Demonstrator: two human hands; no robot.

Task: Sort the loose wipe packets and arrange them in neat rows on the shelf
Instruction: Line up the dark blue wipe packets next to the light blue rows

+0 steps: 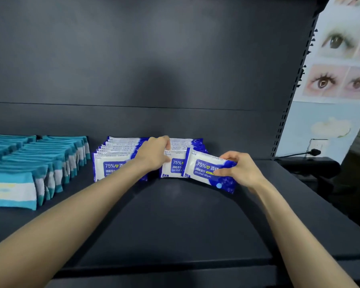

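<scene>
So, dark grey shelf [175,225], and the stock sits along the back of it. Over at 9 o'clock are the teal packets [40,163], white with teal ends, standing on edge in two long files running front to back. Just right of those, close to dead centre, is the left blue row [112,159] of blue-and-white "75% Alcohol Wipes" packs, also on edge, faces toward the camera. Touching its 3 o'clock side is the right blue row [175,163], same product.

The left hand [154,154] reaches in across the front of the left blue row and has its fingers curled over the top edges of the right blue row, gripping it there.

The right hand [239,169] holds a loose packet [206,173], thumb on the printed face and fingers wrapped over the far end. That pack is tilted, its right end dipping toward 4 o'clock, and its left edge overlaps the front pack of the right blue row.

Off at 2 o'clock, past the shelf upright, there's a poster [341,59] of eye close-ups, and a black plug [315,151] in a wall socket below it.
</scene>
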